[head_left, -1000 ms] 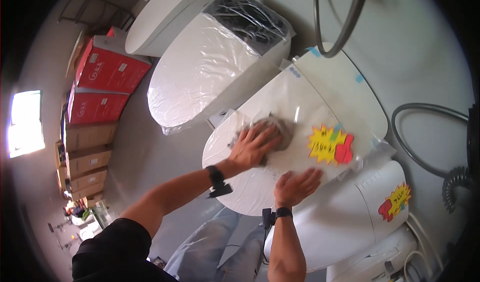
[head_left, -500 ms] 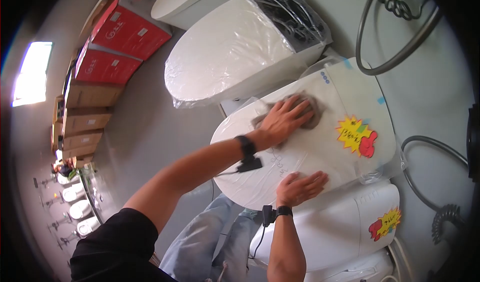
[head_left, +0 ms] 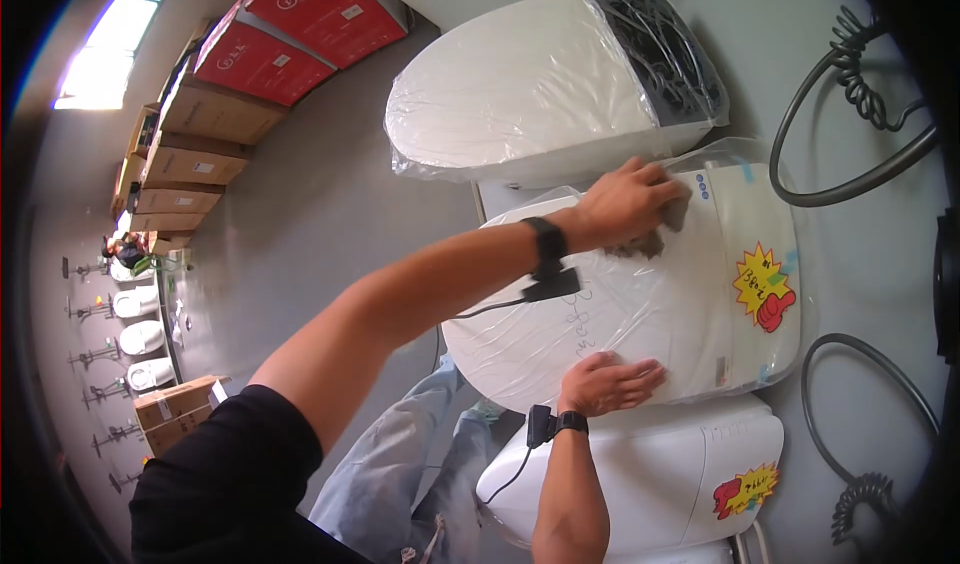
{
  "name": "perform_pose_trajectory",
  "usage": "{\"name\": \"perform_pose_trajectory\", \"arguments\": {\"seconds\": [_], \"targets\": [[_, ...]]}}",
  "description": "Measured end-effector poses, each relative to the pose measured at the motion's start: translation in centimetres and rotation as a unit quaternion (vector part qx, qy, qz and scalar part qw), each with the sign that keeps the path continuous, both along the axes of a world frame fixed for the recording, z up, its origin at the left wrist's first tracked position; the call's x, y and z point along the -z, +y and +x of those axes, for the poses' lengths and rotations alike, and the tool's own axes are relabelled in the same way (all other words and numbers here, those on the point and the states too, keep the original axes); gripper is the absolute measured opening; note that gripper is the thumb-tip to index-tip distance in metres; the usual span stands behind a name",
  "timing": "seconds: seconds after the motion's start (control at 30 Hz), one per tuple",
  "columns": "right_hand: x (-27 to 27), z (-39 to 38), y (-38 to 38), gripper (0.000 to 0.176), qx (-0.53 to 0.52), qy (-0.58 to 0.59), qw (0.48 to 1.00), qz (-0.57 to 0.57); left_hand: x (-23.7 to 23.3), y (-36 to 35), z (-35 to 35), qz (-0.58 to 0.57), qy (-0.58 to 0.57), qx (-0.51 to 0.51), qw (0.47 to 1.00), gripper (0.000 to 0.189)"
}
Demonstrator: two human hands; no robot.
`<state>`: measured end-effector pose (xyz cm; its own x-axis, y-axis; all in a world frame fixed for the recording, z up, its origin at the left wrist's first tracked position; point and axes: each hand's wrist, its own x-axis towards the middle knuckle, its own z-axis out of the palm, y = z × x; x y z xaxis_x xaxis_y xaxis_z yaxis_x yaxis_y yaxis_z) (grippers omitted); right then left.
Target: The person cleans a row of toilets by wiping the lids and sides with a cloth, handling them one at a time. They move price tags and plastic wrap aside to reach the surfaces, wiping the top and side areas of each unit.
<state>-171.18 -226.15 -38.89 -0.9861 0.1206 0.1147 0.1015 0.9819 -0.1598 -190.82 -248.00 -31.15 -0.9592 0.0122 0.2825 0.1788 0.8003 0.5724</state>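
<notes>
A white toilet lid [head_left: 505,339] under wrinkled clear film lies beneath both hands, with handwriting on its film. My left hand [head_left: 622,206] has its fingers curled round a bunched grey-brown cloth [head_left: 678,212] near the lid's upper edge. Part of the cloth hangs onto the film. Lower on the same lid, my right hand [head_left: 608,384] rests flat, palm down, with its fingers stretched out. A yellow starburst price tag [head_left: 762,282] with a red thumbs-up sits beyond the fingers. Each wrist wears a black strap with a small module.
Another film-wrapped toilet [head_left: 530,84] stands above, and a white unit [head_left: 640,454] with its own price tag sits below. Grey hoses [head_left: 850,179] hang on the right-hand wall. Red boxes [head_left: 325,9] and brown cartons [head_left: 200,164] line the floor. A person [head_left: 125,252] is far left.
My left hand has moved towards the lid's upper edge, gathering the cloth from under a flat palm into a bunch. My right hand stays on the lid. The whole view has shifted.
</notes>
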Motion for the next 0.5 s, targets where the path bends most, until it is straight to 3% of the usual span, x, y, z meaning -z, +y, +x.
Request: {"name": "perform_pose_trajectory", "arguments": {"seconds": [0.07, 0.13, 0.23, 0.3, 0.5], "targets": [[-0.3, -0.1, -0.1, 0.083, 0.008, -0.016, 1.0, -0.009, 0.2, -0.7, 3.1, -0.043, -0.152, 0.044, 0.986, 0.047], [-0.3, 0.0, -0.1, 0.084, 0.015, -0.009, 1.0, -0.004, 2.5, -1.1, 6.4, -0.053, -0.078, 0.124, 0.988, 0.05], [0.5, -0.2, 0.2, 0.091, 0.01, 0.005, 1.0, -0.02, 0.5, -0.5, 8.9, -0.042, -0.134, 0.136, 0.981, 0.053], [0.3, 0.0, 0.2, 0.091, 0.023, 0.001, 1.0, -0.02, -0.7, -0.4, 9.4, -0.062, -0.233, 0.132, 0.962, 0.055], [0.2, -0.2, 0.3, 0.093, 0.017, -0.003, 1.0, -0.019, -4.6, 1.4, 3.4, 0.011, -0.168, 0.118, 0.979, 0.057]]}}
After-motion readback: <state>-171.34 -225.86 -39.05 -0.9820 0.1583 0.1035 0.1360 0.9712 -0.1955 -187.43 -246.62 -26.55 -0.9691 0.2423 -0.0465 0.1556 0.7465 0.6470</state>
